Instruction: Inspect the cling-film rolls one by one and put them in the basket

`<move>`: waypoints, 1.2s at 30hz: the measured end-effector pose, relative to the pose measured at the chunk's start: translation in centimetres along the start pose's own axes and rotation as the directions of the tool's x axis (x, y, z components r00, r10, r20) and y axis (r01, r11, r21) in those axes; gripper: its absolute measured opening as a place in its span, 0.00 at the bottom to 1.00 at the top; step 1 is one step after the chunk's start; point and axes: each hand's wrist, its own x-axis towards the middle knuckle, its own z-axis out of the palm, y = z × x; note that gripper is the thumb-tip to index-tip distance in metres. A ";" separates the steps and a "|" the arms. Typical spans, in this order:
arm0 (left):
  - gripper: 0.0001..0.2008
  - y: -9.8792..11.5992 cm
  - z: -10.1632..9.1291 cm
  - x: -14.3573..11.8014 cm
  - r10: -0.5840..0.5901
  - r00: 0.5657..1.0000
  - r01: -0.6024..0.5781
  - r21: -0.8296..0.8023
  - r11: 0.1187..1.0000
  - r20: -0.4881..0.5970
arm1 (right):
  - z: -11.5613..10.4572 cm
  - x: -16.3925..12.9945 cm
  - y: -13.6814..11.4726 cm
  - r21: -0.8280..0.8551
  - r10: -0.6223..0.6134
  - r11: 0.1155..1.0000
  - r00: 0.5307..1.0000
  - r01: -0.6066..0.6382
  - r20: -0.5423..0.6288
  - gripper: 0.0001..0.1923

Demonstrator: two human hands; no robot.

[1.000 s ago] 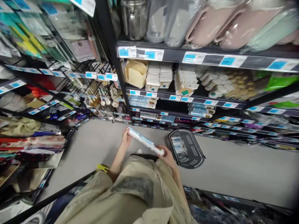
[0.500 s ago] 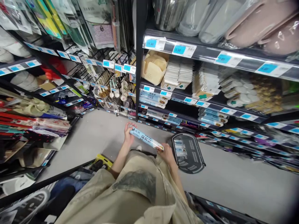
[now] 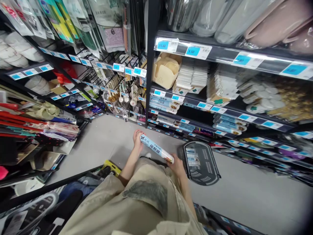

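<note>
A light-blue and white roll of cling film (image 3: 156,148) spans the space between my two hands, in front of my lap. My left hand (image 3: 137,138) closes round its far left end. Around the near right end, the fingers of my right hand (image 3: 176,164) are closed. The printed label faces up toward me, and the roll slopes down to the right. On the floor right of my right hand stands a dark grey shopping basket (image 3: 204,163), with several similar blue and white packs (image 3: 192,156) inside at its left.
Ahead rises a shelf rack (image 3: 186,94) with price tags. It holds cream plastic holders (image 3: 166,70), more blue and white rolls (image 3: 228,126) and hanging utensils (image 3: 127,94). A crowded rack (image 3: 49,124) stands at the left. Grey floor (image 3: 97,137) shows between the racks.
The view has shifted slightly, so the shelves and basket appear farther right. The roll has turned a little in my hands, showing its label from another angle. Both hands still hold it.
</note>
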 end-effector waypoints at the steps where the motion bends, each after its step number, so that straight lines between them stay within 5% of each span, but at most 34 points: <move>1: 0.25 -0.2 0.0 -0.2 0.002 1.000 -0.002 -0.008 1.000 0.007 | -0.1 0.0 0.2 -0.027 0.021 0.999 0.999 -0.020 0.045 0.19; 9: 0.25 -0.4 0.5 -0.2 0.013 1.000 -0.013 -0.030 0.999 0.021 | -0.5 0.2 0.3 -0.171 0.070 0.984 0.988 -0.046 0.135 0.14; 16: 0.22 0.3 -0.3 0.0 0.003 0.999 -0.003 0.003 1.000 0.051 | -0.9 1.5 -0.2 -0.234 -0.006 0.969 0.961 0.074 0.276 0.09; 28: 0.23 0.4 -0.4 -0.2 -0.081 0.997 0.080 0.029 0.996 0.019 | -0.4 -0.9 0.7 -0.050 -0.039 0.997 0.963 0.054 0.267 0.06; 36: 0.24 -0.8 0.9 -0.7 -0.101 0.991 0.094 0.082 0.992 0.083 | -0.3 -1.9 1.9 -0.151 0.031 0.988 0.973 0.005 0.230 0.09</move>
